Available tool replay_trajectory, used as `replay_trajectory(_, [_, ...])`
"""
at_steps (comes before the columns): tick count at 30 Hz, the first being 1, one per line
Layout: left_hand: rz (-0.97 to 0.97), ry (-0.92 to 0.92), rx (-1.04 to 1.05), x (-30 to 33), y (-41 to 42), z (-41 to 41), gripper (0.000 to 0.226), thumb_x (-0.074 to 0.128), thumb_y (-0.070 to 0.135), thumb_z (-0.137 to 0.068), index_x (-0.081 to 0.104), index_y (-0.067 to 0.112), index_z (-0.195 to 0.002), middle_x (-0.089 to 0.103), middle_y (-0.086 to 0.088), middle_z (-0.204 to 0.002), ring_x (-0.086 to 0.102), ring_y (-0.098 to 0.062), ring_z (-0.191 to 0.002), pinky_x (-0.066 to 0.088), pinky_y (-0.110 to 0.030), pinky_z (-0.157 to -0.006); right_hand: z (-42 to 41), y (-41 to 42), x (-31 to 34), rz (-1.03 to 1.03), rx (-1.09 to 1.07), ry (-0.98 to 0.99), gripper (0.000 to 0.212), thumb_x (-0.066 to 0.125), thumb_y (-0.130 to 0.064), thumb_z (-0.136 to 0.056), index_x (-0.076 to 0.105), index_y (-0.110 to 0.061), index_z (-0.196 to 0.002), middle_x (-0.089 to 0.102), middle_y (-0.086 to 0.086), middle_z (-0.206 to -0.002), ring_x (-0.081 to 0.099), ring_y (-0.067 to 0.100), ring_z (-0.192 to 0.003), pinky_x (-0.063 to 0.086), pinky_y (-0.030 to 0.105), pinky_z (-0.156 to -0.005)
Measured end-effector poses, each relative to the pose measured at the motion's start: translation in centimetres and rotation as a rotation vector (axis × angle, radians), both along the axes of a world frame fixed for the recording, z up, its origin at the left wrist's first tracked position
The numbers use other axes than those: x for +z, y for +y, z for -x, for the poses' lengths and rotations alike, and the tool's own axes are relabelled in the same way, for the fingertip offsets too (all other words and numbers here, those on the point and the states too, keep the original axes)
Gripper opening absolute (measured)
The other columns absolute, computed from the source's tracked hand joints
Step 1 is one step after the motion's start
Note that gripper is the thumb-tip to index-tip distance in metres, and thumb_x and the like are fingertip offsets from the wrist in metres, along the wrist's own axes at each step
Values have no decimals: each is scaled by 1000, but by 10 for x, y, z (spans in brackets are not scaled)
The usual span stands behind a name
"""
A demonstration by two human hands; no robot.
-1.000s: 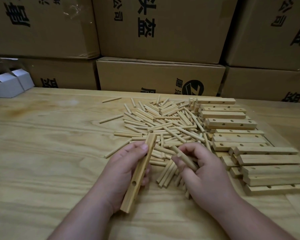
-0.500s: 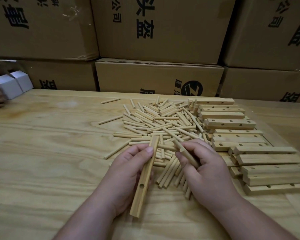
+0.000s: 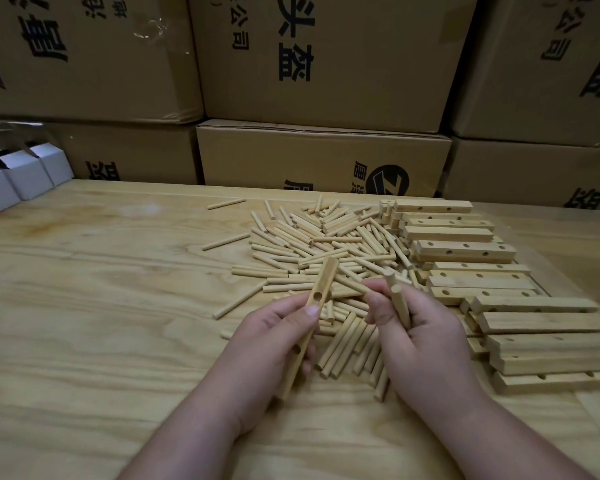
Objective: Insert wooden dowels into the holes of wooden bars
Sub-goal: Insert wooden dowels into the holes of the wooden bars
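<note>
My left hand [image 3: 267, 344] grips a wooden bar [image 3: 321, 285] with holes along its face, tilted up and away over the table. My right hand [image 3: 420, 337] holds a few wooden dowels [image 3: 399, 303]; one dowel lies across with its tip close to the bar's upper hole. A loose pile of dowels [image 3: 326, 244] is spread on the table behind and beneath both hands. A stack of holed wooden bars [image 3: 465, 251] lies to the right of the pile.
Large cardboard boxes [image 3: 323, 157] form a wall along the table's far edge. Small white boxes [image 3: 25, 174] stand at the far left. The wooden table [image 3: 101, 306] stretches bare to the left of my hands.
My left hand raised the bar and turned its holed face toward me. My right hand lifted off the pile with dowels in its grip and moved toward the bar.
</note>
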State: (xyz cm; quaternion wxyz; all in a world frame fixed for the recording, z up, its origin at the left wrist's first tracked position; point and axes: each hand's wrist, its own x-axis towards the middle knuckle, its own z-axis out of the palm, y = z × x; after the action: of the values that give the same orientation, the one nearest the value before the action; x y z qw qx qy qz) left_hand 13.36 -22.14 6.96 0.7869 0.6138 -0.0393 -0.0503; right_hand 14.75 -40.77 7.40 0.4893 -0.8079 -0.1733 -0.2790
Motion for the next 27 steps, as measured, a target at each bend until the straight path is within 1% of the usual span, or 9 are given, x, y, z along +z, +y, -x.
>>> replay_trajectory(5, [131,69,74,1,-2,-4,36,72,36,-80,77,12,-105,55,-4,-74,50,-12,-57,41,-24,-46,-2,-3,1,-58,-31,29,28,49,-46,-99,69,-35,-116,62,-25,-118,57,-6,-114,37,3,-91])
replay_trajectory(7, [230,98,112,3,-1,-7,38,66,39,-79,78,17,-108,54,-4,-75,48,-12,-57,38,-24,-45,-1,-5,4,-114,-53,52,25,46,-52,-100,59,-47,-122,64,-24,-104,56,-17,-97,37,-2,-79])
replay_trajectory(10, [324,132,123,5,0,-9,42,62,42,-84,75,19,-116,51,-2,-74,44,-12,-57,34,-23,-45,0,-3,5,-150,-24,127,24,44,-54,-97,45,-37,-114,58,-13,-71,51,-4,-61,40,9,-59])
replay_trajectory(13, [419,184,102,6,2,-8,45,56,34,-85,73,11,-120,50,-4,-72,42,-13,-55,31,-22,-41,2,-1,2,-107,54,192,11,45,-43,-92,41,-35,-100,54,-14,-70,49,-1,-63,40,12,-60])
replay_trajectory(16, [466,209,93,8,2,-8,44,47,26,-91,71,7,-122,48,-5,-72,41,-14,-55,31,-23,-41,3,1,1,-11,129,220,14,42,-48,-99,49,-38,-92,57,-10,-74,51,3,-62,40,15,-57])
replay_trajectory(18, [473,216,97,9,2,-8,42,44,25,-95,70,7,-123,48,-5,-73,41,-14,-56,32,-23,-42,3,2,3,43,152,194,12,49,-47,-95,60,-42,-92,63,-12,-80,56,3,-67,42,13,-58])
replay_trajectory(21, [456,226,111,10,1,-8,39,47,26,-97,71,7,-120,50,-5,-73,42,-14,-56,36,-24,-44,2,3,2,81,166,168,18,61,-32,-93,67,-47,-101,68,-23,-97,62,-5,-95,41,4,-77])
replay_trajectory(24, [432,227,118,9,0,-8,35,50,26,-97,76,8,-113,52,-5,-74,44,-14,-57,37,-23,-45,2,3,0,113,151,129,34,67,-8,-92,71,-38,-107,67,-18,-94,63,-2,-97,40,2,-79])
replay_trajectory(27, [385,194,118,8,-1,-8,33,57,28,-90,79,11,-106,52,-4,-74,44,-14,-58,36,-24,-47,1,5,-1,89,131,116,37,71,-8,-89,68,-43,-101,71,-22,-97,62,-7,-100,42,3,-82])
